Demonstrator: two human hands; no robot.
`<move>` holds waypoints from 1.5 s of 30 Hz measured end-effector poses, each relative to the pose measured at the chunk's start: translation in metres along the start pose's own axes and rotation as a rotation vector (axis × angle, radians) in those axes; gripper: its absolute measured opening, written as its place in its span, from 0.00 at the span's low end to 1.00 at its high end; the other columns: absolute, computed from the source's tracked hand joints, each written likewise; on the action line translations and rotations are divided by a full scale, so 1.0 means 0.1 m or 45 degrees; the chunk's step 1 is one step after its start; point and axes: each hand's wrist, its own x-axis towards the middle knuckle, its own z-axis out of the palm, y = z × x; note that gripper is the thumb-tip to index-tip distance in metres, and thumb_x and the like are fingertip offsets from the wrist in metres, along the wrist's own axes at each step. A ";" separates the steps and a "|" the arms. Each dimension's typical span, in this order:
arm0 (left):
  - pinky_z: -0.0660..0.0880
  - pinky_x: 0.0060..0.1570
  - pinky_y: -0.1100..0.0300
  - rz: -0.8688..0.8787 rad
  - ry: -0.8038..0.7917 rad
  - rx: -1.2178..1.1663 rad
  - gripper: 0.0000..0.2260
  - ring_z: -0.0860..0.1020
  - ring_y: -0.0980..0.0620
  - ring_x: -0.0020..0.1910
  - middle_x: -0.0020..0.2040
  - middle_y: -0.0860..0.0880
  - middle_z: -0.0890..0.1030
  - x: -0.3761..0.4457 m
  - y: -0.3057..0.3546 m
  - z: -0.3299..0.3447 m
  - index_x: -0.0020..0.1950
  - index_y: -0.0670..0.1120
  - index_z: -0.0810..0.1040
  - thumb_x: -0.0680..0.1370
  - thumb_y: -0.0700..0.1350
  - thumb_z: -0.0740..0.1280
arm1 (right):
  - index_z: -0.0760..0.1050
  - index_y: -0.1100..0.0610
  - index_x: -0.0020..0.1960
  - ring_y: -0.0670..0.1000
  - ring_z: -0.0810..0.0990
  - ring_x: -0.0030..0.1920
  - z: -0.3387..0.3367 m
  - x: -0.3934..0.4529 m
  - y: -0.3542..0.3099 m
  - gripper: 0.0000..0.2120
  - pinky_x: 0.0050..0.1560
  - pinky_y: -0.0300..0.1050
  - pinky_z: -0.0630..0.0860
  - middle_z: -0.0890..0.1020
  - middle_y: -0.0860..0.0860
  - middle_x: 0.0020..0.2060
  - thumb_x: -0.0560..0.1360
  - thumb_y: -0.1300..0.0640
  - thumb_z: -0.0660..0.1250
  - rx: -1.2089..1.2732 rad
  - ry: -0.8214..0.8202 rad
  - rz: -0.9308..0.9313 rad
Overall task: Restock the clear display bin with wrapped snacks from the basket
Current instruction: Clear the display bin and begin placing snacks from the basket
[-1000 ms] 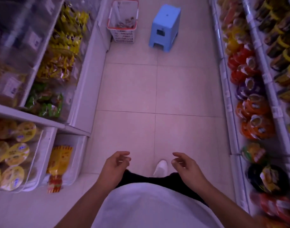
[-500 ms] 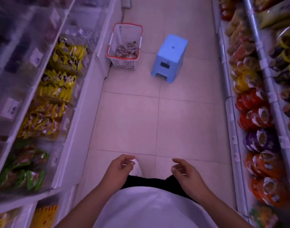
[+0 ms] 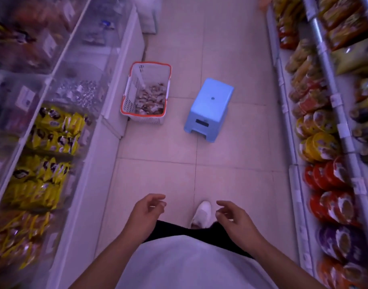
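Note:
A white basket with an orange rim [image 3: 127, 97] stands on the floor against the left shelving, ahead of me. Wrapped snacks [image 3: 150, 100] lie in a heap in its bottom. Left of the basket a clear display bin [image 3: 78, 90] holds small silvery wrapped pieces. My left hand [image 3: 145, 215] and my right hand [image 3: 237, 220] hang in front of my waist, fingers loosely curled, holding nothing. Both are far from the basket.
A blue plastic stool [image 3: 209, 108] stands on the tiled floor right of the basket. Clear bins of yellow snack packs [image 3: 53, 130] line the left. Shelves of cup noodles [image 3: 322, 176] line the right. My white shoe [image 3: 201, 213] shows between my hands.
I have walked forward along the aisle: basket and stool have drawn closer and lower in view. My hands stay at my waist, empty.

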 end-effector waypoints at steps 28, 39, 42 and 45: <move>0.75 0.46 0.55 -0.009 0.169 -0.151 0.09 0.83 0.41 0.47 0.48 0.40 0.84 4.28 3.29 0.11 0.51 0.50 0.80 0.78 0.36 0.68 | 0.77 0.51 0.62 0.44 0.81 0.48 -2.24 4.44 -2.63 0.14 0.55 0.39 0.76 0.83 0.47 0.46 0.77 0.57 0.67 -0.197 -0.183 -0.099; 0.77 0.51 0.57 -0.100 0.486 -0.500 0.09 0.82 0.48 0.46 0.47 0.44 0.84 4.88 3.54 -0.10 0.53 0.51 0.81 0.78 0.37 0.68 | 0.78 0.56 0.61 0.49 0.83 0.47 -2.41 5.73 -3.87 0.13 0.53 0.40 0.76 0.84 0.50 0.45 0.77 0.58 0.68 -0.651 -0.489 -0.250; 0.76 0.48 0.60 -0.160 0.467 -0.551 0.08 0.81 0.52 0.43 0.47 0.43 0.84 5.05 3.44 -0.46 0.54 0.48 0.81 0.78 0.37 0.68 | 0.78 0.56 0.61 0.49 0.82 0.45 -2.02 5.95 -4.31 0.12 0.52 0.39 0.75 0.84 0.52 0.45 0.77 0.58 0.68 -0.750 -0.506 -0.262; 0.76 0.48 0.63 -0.184 0.444 -0.517 0.10 0.82 0.54 0.44 0.47 0.47 0.84 5.16 3.31 -0.91 0.54 0.48 0.81 0.77 0.36 0.68 | 0.79 0.56 0.60 0.46 0.80 0.40 -1.55 6.17 -4.77 0.11 0.44 0.29 0.71 0.83 0.52 0.42 0.77 0.60 0.67 -0.826 -0.531 -0.324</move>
